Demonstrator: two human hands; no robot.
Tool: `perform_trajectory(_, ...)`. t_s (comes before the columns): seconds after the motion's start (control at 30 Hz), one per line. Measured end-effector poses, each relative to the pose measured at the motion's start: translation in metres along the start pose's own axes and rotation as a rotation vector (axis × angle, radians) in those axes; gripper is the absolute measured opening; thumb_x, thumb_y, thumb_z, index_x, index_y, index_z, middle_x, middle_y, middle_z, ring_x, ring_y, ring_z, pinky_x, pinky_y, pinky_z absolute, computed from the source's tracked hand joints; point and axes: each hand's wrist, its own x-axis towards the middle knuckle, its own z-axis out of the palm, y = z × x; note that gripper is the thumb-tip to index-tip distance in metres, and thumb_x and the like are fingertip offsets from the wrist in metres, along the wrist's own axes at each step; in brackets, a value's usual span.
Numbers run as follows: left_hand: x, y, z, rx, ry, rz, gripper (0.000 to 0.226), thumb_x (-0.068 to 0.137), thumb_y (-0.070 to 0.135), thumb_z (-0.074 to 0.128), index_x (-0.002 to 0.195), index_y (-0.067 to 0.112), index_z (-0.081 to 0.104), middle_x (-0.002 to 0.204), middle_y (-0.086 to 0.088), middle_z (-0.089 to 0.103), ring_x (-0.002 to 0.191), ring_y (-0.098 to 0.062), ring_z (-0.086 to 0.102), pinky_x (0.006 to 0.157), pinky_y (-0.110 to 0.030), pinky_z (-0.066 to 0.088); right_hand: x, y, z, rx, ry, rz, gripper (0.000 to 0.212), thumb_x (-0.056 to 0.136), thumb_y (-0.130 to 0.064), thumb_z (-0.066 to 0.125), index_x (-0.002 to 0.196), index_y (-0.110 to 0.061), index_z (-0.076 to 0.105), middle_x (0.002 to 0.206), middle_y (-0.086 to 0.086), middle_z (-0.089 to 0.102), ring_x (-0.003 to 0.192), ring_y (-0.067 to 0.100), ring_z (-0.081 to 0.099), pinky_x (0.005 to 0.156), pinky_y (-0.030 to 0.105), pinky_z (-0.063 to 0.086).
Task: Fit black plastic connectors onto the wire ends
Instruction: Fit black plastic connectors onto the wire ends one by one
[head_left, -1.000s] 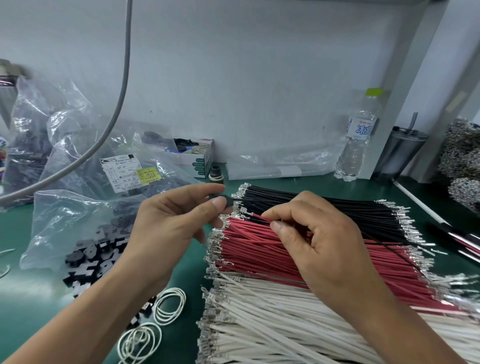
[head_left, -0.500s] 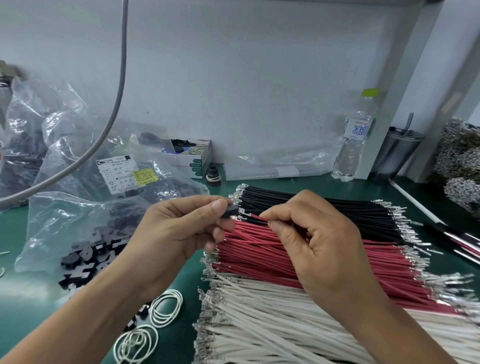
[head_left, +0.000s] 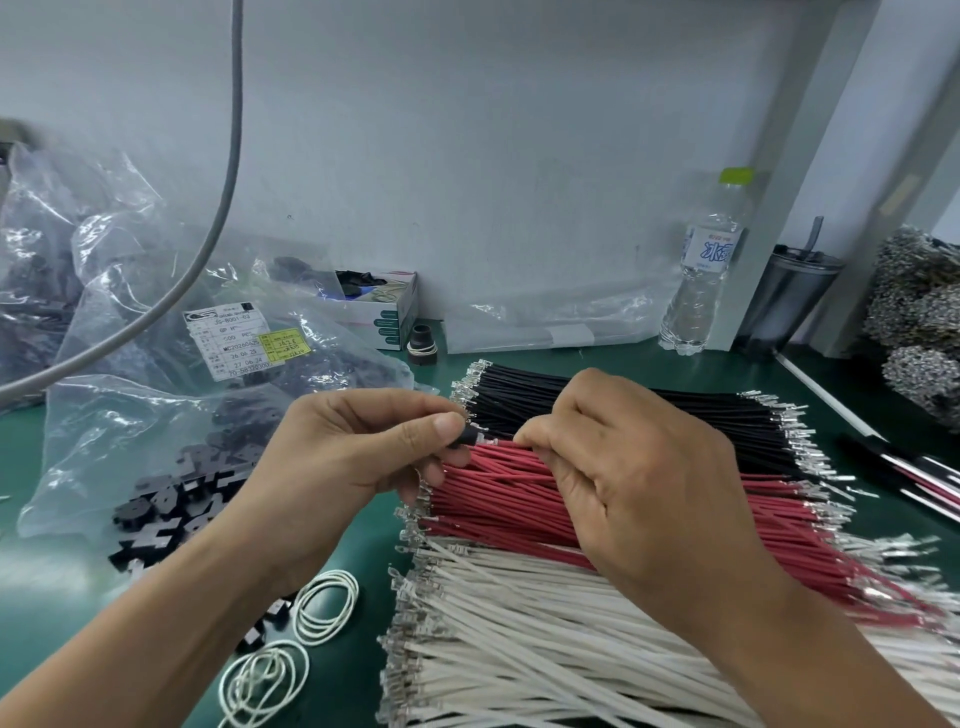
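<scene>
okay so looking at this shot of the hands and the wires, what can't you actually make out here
All in the head view:
- Whether the red wire tip is seated in the black connector: too small, and the left hand covers most of the connector.
- The right hand fingertips: curled under, hidden by its own back.
- Small print on the bag label: partly too small to read.
- White wires: cut off by the bottom edge.

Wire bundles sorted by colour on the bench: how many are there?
3. The black wires lie farthest back, the red wires in the middle under both hands, the white wires nearest. Other bundles may be hidden.
</scene>
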Motion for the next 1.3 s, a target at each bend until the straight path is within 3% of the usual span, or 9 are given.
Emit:
perform_trajectory(0.23, -0.002, -0.002, 0.007, -0.092, -0.016, -0.042, 0.034, 0.067, 0.024, 0.081, 0.093, 0.003, 0.081, 0.082, -0.021, 0.076, 0.058, -0.017, 0.063, 0.047, -0.023, 0.049, -0.002, -0.011, 0.012, 0.257, 0.044, 0.132, 0.016, 0.098, -0.023, 0.057, 0.099, -0.02, 0.073, 0.091, -0.012, 0.057, 0.08, 0.008, 0.058, 0.065, 0.031, 0.052)
perform_trajectory(0.37, -0.006, -0.002, 0.008, 0.309, 0.024, 0.24, 0.038, 0.067, 0.026, 0.086, 0.104, 0.028, 0.081, 0.089, -0.002, 0.08, 0.064, -0.01, 0.067, 0.057, -0.02, 0.054, -0.002, -0.005, 0.009, 0.317, -0.004, 0.202, 0.018, 0.096, -0.03, 0.055, 0.101, -0.027, 0.072, 0.092, -0.018, 0.057, 0.084, 0.005, 0.059, 0.07, 0.026, 0.05)
perform_trajectory(0.5, -0.006, -0.002, 0.007, 0.511, 0.077, 0.318, 0.021, 0.067, 0.031, 0.083, 0.087, 0.034, 0.082, 0.069, 0.003, 0.075, 0.052, -0.001, 0.061, 0.053, -0.01, 0.046, -0.003, 0.0, 0.005, 0.344, -0.043, 0.205, 0.008, 0.096, -0.031, 0.065, 0.093, -0.029, 0.072, 0.087, -0.018, 0.059, 0.085, 0.007, 0.06, 0.07, 0.022, 0.047)
perform_trajectory(0.63, -0.008, -0.002, 0.008, 0.378, -0.05, 0.234, 0.016, 0.072, 0.021, 0.083, 0.087, 0.026, 0.083, 0.066, -0.001, 0.075, 0.052, -0.007, 0.066, 0.053, -0.012, 0.049, -0.005, 0.001, 0.008, 0.35, -0.027, 0.192, 0.009, 0.095, -0.023, 0.068, 0.088, -0.022, 0.072, 0.083, -0.015, 0.059, 0.08, 0.008, 0.06, 0.069, 0.029, 0.05)
perform_trajectory(0.87, -0.006, -0.004, 0.008, 0.305, -0.061, 0.215, 0.016, 0.072, 0.021, 0.084, 0.088, 0.022, 0.084, 0.066, -0.007, 0.075, 0.051, -0.016, 0.068, 0.052, -0.017, 0.051, -0.003, -0.001, 0.006, 0.377, -0.037, 0.195, 0.012, 0.095, -0.029, 0.063, 0.089, -0.024, 0.072, 0.084, -0.017, 0.06, 0.081, 0.005, 0.059, 0.069, 0.017, 0.046)
perform_trajectory(0.93, -0.006, -0.006, 0.01, 0.286, -0.048, 0.212, 0.017, 0.071, 0.019, 0.085, 0.088, 0.02, 0.084, 0.068, -0.009, 0.076, 0.05, -0.017, 0.067, 0.052, -0.018, 0.051, -0.001, 0.001, -0.001, 0.276, -0.067, 0.198, 0.01, 0.095, -0.034, 0.066, 0.09, -0.029, 0.073, 0.084, -0.018, 0.061, 0.08, 0.004, 0.058, 0.066, 0.023, 0.048)
perform_trajectory(1.03, -0.005, -0.009, 0.012, 0.282, -0.033, 0.21, 0.016, 0.071, 0.02, 0.084, 0.087, 0.019, 0.084, 0.068, -0.007, 0.076, 0.049, -0.017, 0.065, 0.05, -0.017, 0.049, 0.003, 0.0, -0.02, 0.062, -0.086, 0.111, 0.007, 0.088, -0.037, 0.072, 0.093, -0.032, 0.072, 0.089, -0.019, 0.055, 0.084, 0.003, 0.047, 0.067, 0.013, 0.037)
perform_trajectory(1.17, -0.004, -0.009, 0.009, 0.286, 0.024, 0.231, 0.014, 0.072, 0.018, 0.084, 0.086, 0.021, 0.083, 0.064, -0.006, 0.075, 0.047, -0.012, 0.063, 0.047, -0.013, 0.046, 0.0, -0.024, -0.048, 0.051, -0.431, 0.015, 0.032, 0.069, -0.072, 0.059, 0.078, -0.041, 0.065, 0.079, -0.023, 0.053, 0.072, -0.001, 0.052, 0.059, 0.023, 0.048)
perform_trajectory(1.3, -0.004, -0.009, 0.008, 0.295, 0.037, 0.246, 0.014, 0.071, 0.022, 0.086, 0.085, 0.024, 0.083, 0.064, -0.006, 0.074, 0.047, -0.013, 0.064, 0.047, -0.013, 0.046, -0.021, -0.044, -0.048, -0.048, -0.591, -0.047, 0.027, 0.057, -0.065, 0.062, 0.058, -0.038, 0.062, 0.06, -0.021, 0.052, 0.054, -0.001, 0.054, 0.036, 0.02, 0.044)
